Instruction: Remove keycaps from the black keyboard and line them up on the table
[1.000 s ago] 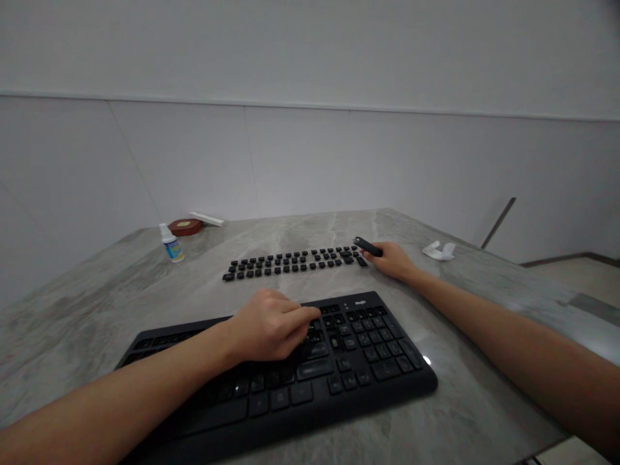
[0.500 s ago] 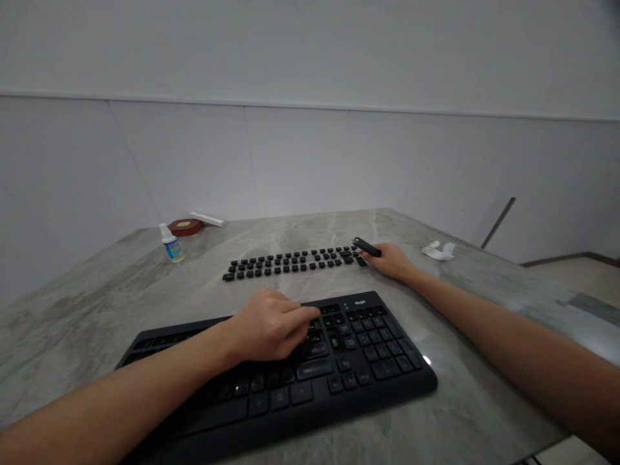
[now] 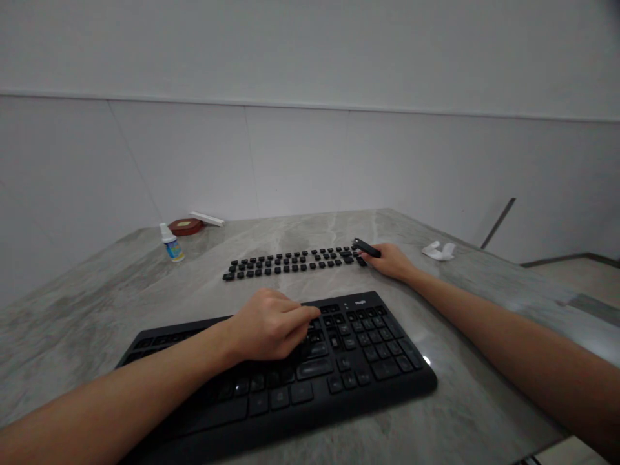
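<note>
The black keyboard (image 3: 334, 399) lies near me on the stone-patterned table, with some key positions in its upper rows bare of caps. My left hand (image 3: 274, 325) rests over its upper middle, fingers curled and pressed together near the top edge; whatever they pinch, if anything, is hidden. Farther off, my right hand (image 3: 389, 260) is closed around a slim black tool (image 3: 367, 247), its kind unclear. The tip of that tool points left, over the right end of the loose black keycaps (image 3: 295, 263), which lie in rows behind the keyboard.
A small white spray bottle (image 3: 172, 243) with a blue and yellow label stands at the left. Behind it are a reddish-brown box (image 3: 186, 227) and a white strip (image 3: 206, 219) near the wall. Crumpled white tissue (image 3: 438, 251) lies right of my right hand.
</note>
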The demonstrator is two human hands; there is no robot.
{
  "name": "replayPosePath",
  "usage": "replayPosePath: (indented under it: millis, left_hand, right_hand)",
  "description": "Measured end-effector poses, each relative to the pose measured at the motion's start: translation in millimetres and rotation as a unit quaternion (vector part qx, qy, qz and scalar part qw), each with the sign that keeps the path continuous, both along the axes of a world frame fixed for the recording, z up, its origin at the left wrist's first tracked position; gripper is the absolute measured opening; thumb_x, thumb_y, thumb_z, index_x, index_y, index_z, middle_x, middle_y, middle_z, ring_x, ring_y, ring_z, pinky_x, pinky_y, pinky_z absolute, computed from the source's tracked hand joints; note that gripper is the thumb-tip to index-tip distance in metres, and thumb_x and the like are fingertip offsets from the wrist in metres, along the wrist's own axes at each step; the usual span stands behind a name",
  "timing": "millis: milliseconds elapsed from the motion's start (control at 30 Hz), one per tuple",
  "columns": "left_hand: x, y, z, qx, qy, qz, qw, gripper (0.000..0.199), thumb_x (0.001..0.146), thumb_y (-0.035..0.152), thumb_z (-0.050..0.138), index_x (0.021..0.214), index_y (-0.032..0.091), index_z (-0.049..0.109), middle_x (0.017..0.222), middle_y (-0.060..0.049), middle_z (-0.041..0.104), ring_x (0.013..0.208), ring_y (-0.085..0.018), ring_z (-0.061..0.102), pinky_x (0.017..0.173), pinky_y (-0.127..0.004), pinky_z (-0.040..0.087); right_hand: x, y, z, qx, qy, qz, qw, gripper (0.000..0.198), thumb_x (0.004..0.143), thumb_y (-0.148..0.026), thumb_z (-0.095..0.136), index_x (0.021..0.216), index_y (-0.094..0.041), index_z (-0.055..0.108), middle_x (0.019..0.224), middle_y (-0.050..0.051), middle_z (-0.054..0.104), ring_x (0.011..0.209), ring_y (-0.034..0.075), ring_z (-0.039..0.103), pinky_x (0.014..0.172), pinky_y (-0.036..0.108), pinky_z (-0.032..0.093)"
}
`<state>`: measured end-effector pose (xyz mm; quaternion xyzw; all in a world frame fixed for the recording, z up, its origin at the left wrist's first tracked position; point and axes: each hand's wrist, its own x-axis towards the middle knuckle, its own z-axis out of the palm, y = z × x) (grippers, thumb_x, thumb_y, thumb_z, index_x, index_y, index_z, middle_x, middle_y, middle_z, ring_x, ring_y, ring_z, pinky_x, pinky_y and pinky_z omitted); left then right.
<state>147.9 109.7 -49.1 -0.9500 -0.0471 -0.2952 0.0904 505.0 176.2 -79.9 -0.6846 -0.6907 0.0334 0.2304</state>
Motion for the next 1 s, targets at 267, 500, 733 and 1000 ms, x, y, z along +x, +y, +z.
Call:
replayPosePath:
  millis: [267,500,733,1000]
  left_hand:
    - [0.2,0.2,0.3,0.004,-0.007,-0.001,1.000,0.019,0.088,0.012,0.050,0.103,0.015,0.061,0.062,0.002,0.063,0.048,-0.014,0.055,0.045,-0.030,0.038]
    - [0.3,-0.3,0.6,0.002,-0.003,-0.007,1.000,0.020,0.088,0.012,0.049,0.104,0.014,0.061,0.061,0.001,0.062,0.048,-0.014,0.055,0.046,-0.030,0.037]
    - [0.9,0.0,0.4,0.007,-0.003,-0.002,1.000,0.020,0.089,0.012,0.048,0.103,0.014,0.061,0.060,0.001,0.062,0.047,-0.014,0.055,0.045,-0.029,0.037]
    - [1.2,-0.2,1.3,0.009,-0.006,-0.001,1.000,0.020,0.089,0.013,0.048,0.103,0.014,0.061,0.061,0.001,0.063,0.048,-0.013,0.055,0.045,-0.029,0.039]
  right_hand:
    - [-4.1,-2.3,2.8,-0.003,-0.011,-0.001,1.000,0.039,0.088,-0.046,0.050,0.103,-0.020,0.075,0.088,0.009,0.073,0.083,0.024,0.066,0.065,0.028,0.042]
    - [-5.7,-2.6,3.3,-0.008,-0.020,-0.006,1.000,0.040,0.088,-0.048,0.049,0.093,-0.019,0.076,0.080,0.008,0.071,0.076,0.022,0.065,0.060,0.027,0.038]
    - [-2.5,-1.7,1.2,0.030,-0.009,-0.021,0.999,0.038,0.088,-0.045,0.049,0.098,-0.018,0.075,0.085,0.008,0.072,0.080,0.023,0.065,0.064,0.027,0.041]
    - [-5.5,-3.4,3.4,0.079,0.039,-0.052,0.995,0.029,0.083,-0.031,0.055,0.101,-0.019,0.074,0.089,0.008,0.073,0.087,0.022,0.066,0.073,0.026,0.045]
